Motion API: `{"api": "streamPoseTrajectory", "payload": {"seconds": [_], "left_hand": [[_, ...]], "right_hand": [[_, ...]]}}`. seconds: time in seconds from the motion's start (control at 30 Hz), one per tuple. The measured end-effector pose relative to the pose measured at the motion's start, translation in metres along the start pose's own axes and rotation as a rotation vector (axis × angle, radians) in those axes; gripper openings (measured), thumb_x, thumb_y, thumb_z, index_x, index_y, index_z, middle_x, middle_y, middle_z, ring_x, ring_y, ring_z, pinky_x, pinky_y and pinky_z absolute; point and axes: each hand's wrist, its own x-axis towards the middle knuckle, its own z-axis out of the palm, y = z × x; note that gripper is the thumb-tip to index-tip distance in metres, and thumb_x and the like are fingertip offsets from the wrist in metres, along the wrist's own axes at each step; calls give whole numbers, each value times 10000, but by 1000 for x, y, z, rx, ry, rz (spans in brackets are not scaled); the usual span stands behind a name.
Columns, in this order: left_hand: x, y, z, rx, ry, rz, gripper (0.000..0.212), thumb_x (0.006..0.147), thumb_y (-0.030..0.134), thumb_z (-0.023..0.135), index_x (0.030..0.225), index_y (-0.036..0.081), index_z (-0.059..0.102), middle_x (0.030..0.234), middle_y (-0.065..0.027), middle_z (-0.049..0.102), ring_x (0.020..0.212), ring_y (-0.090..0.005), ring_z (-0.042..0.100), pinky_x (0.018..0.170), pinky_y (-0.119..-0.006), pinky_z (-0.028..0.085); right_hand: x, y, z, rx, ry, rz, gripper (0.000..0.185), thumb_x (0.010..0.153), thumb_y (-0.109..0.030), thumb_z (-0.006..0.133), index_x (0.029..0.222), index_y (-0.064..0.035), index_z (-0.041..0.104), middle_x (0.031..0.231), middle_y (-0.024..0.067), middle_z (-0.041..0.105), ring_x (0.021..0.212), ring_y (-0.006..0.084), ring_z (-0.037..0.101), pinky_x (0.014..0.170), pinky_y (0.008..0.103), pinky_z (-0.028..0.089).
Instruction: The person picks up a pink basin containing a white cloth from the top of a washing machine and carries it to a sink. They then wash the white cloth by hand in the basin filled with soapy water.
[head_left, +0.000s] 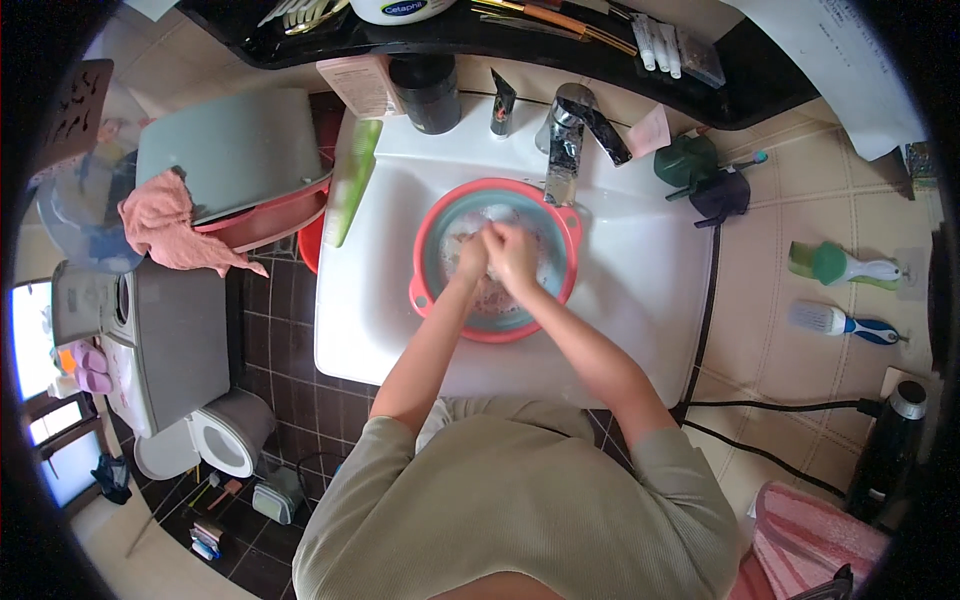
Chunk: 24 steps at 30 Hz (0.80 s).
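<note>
A round basin with a pink rim (501, 335) and a grey-blue inside stands in the white washbasin (637, 300), below the chrome tap (566, 150). Foamy water fills its lower part. My left hand (472, 253) and my right hand (512, 251) meet over the middle of the basin, fingers bent and close together. Something pale, perhaps wet cloth, lies in the suds at and under them; its shape is blurred. Whether either hand grips it is hidden by the fingers and foam.
A green and white brush or comb-like item (352, 184) lies on the washbasin's left edge. A black jar (425, 94) and a small black tube (502, 105) stand behind. The black shelf (420, 41) overhangs the back. Stacked tubs with a pink cloth (169, 225) are at left.
</note>
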Motion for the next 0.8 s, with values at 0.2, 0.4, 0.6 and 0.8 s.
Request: {"api": "streamPoseTrajectory", "payload": {"seconds": [0.2,0.4,0.6,0.8], "left_hand": [[8,-22,-12,-34,107,147,273,884,246,427,898,13,568,804,-72,580,688,-148,548,584,-282,433],[1,-26,-9,48,6,105,310,867,310,439,852,33,577,738,-70,565,621,-139,534,537,-290,428],[-2,-22,-9,-38,-30,15,334,875,330,424,965,33,548,857,-56,578,772,-133,530,654,-309,430],[-11,11,-3,-67,12,-8,331,862,330,444,958,29,544,782,-70,573,686,-194,552,601,-320,453]], "right_hand": [[-19,-21,3,2,-34,-37,275,807,-195,521,622,9,511,489,150,451,398,226,405,429,337,324],[8,0,-11,-69,-25,31,300,807,-202,528,597,7,479,491,152,444,398,232,413,420,342,315],[2,-11,-12,-132,-70,-17,305,822,-248,515,613,-26,509,518,152,475,452,290,485,433,371,332],[-22,-11,1,17,0,-129,320,824,-256,520,618,-12,513,502,149,460,435,276,467,436,358,340]]}}
